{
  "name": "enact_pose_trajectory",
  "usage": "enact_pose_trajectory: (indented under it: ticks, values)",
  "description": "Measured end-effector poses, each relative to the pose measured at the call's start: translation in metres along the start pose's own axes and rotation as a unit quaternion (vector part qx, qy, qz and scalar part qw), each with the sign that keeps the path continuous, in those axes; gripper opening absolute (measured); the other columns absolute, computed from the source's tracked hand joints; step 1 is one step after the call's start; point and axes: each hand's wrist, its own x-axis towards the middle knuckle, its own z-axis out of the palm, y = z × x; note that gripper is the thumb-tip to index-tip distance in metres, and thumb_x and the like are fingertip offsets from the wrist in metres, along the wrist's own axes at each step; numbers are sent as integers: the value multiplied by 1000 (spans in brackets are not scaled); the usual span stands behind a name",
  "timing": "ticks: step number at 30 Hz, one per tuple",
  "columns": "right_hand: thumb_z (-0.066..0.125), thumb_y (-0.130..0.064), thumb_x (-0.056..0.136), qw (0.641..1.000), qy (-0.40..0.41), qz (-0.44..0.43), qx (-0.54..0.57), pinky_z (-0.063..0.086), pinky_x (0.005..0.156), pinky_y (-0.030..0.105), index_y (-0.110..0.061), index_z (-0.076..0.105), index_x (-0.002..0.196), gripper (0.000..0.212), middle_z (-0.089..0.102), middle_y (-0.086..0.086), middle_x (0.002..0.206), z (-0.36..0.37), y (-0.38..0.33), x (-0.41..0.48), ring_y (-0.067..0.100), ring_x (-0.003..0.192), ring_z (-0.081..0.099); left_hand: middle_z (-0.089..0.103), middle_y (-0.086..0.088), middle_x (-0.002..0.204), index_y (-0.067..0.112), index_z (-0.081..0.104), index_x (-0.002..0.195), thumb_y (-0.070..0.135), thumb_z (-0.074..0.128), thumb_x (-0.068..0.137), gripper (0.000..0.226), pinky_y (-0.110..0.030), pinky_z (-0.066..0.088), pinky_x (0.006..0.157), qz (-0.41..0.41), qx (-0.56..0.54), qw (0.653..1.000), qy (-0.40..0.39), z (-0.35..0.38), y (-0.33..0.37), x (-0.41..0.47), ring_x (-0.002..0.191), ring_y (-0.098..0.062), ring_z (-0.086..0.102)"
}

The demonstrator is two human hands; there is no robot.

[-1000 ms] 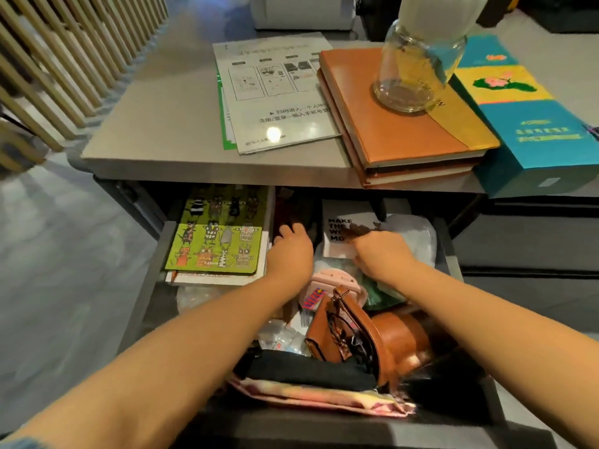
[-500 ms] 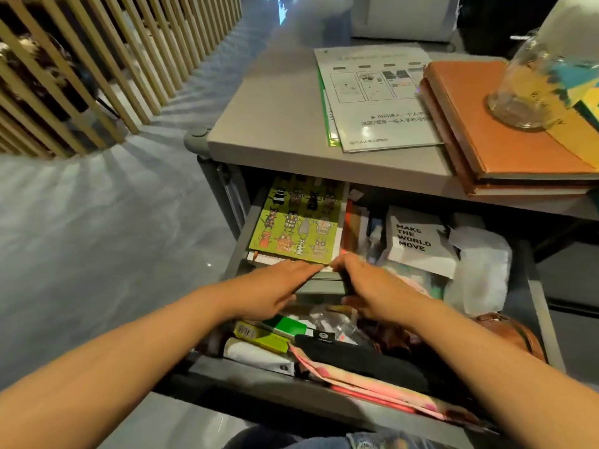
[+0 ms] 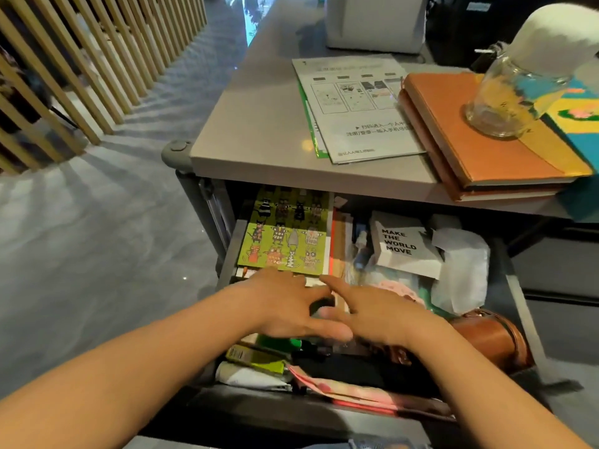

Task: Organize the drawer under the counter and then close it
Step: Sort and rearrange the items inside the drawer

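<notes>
Drawer [image 3: 522,306], pulled out from under the counter [image 3: 259,124], contents still jumbled. We take the drawer as our landmark.

Hands: our left hand [image 3: 282,306] and right hand [image 3: 372,311] meet over the drawer's middle, fingers spread and curled around a small dark object [image 3: 321,307] between them. Whether either hand truly grips it, we cannot tell; it is blurred and half hidden.

Contents, by place in the drawer:
- Far left: green illustrated book [image 3: 285,234], long axis running front to back, lying just beyond our left fingertips.
- Far centre: white card reading "MAKE THE WORLD MOVE" [image 3: 402,244], with crumpled white paper [image 3: 460,270] to its right.
- Right side: brown leather case [image 3: 492,338], nearer our right hand.
- Near edge: black pouch [image 3: 350,367] and pink patterned item [image 3: 350,392], with small packets at the near left.

Judgement: sorting is in hand, closing is not yet possible. Our forearms cross the near edge, and tall items may catch the counter.
</notes>
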Motion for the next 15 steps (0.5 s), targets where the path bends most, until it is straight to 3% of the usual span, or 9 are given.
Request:
enact_pose_trajectory:
  ticks: [2, 4, 6, 9, 13, 15]
  values:
    - [49, -43, 91, 990, 136, -22, -30, 36, 89, 25, -36, 23, 145, 60, 49, -1, 140, -16, 19, -8, 19, 119, 51, 41, -8, 141, 26, 23, 146, 83, 21, 73, 93, -42, 37, 97, 9, 28, 996, 86, -14, 7, 15, 124, -26, 41]
    - [51, -37, 91, 976, 198, -17, -86, 28, 104, 28, -32, 27, 145, 59, 36, -1, 149, -27, 43, -8, 18, 134, 36, 31, -9, 147, 18, 23, 146, 66, 39, 86, 79, -42, 38, 103, -2, 24, 991, 130, -21, 17, 41, 131, -27, 35]
    - [45, -42, 93, 967, 183, 28, -175, 10, 115, 43, -32, 17, 147, 62, 12, -1, 158, -32, 68, -5, 22, 145, 8, 25, -13, 151, 11, 18, 147, 41, 49, 93, 69, -42, 38, 106, -45, -23, 987, 152, -22, 33, 74, 134, -29, 33]
    - [38, -44, 95, 962, 139, 61, -227, -1, 115, 51, -33, 5, 149, 64, -3, 3, 159, -33, 98, 5, 28, 146, -7, 23, -19, 149, 4, 12, 147, 8, 46, 93, 65, -42, 36, 106, -133, -135, 971, 147, -17, 51, 126, 133, -34, 35]
    - [32, -41, 97, 968, 83, 66, -228, -5, 116, 44, -28, -2, 149, 63, 5, 5, 159, -32, 125, 9, 25, 146, 2, 36, -20, 140, 0, 27, 137, 1, 43, 92, 47, -38, 40, 97, -234, -231, 935, 132, 0, 54, 172, 125, -36, 44]
    - [32, -40, 97, 971, 78, 55, -219, -2, 117, 41, -23, 10, 149, 59, 18, 6, 157, -33, 134, 8, 23, 144, 17, 39, -21, 138, -1, 33, 132, 5, 44, 94, 40, -36, 39, 97, -266, -275, 914, 136, 6, 50, 188, 125, -35, 46]
